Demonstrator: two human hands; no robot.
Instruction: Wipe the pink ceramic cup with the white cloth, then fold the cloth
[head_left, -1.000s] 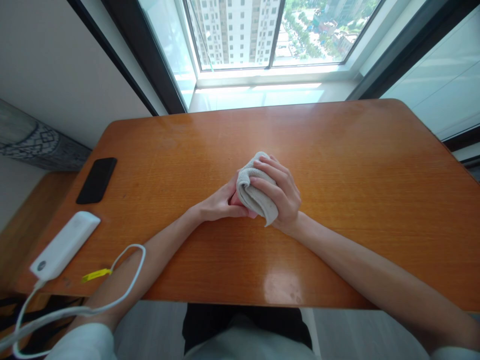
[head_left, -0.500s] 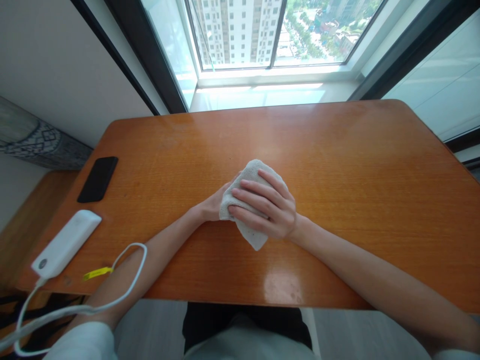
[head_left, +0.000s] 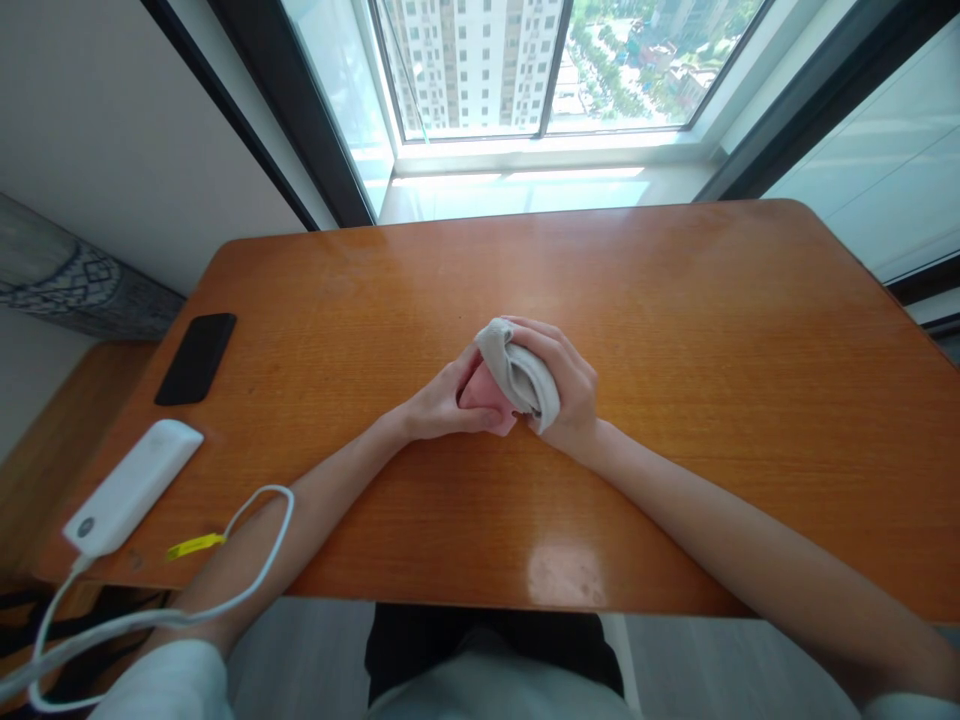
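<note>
At the middle of the orange wooden table point(head_left: 675, 330), my left hand point(head_left: 439, 405) is closed around a small pink object point(head_left: 484, 392), of which only one rounded side shows. My right hand point(head_left: 566, 385) grips a bunched off-white cloth point(head_left: 521, 375) and presses it against the top and right side of the pink object. The cloth folds over my right palm and hides most of that hand's fingers. Both forearms rest on the table.
A black phone point(head_left: 195, 357) lies flat near the table's left edge. A white power bank point(head_left: 131, 487) sits at the front left corner, its white cable point(head_left: 247, 580) with a yellow tag looping over my left forearm. A large window stands beyond the table.
Half a second ago my right hand lay spread over the cloth, covering the object. Now it has swung right and curled up with the cloth, uncovering the pink object in my left hand.
</note>
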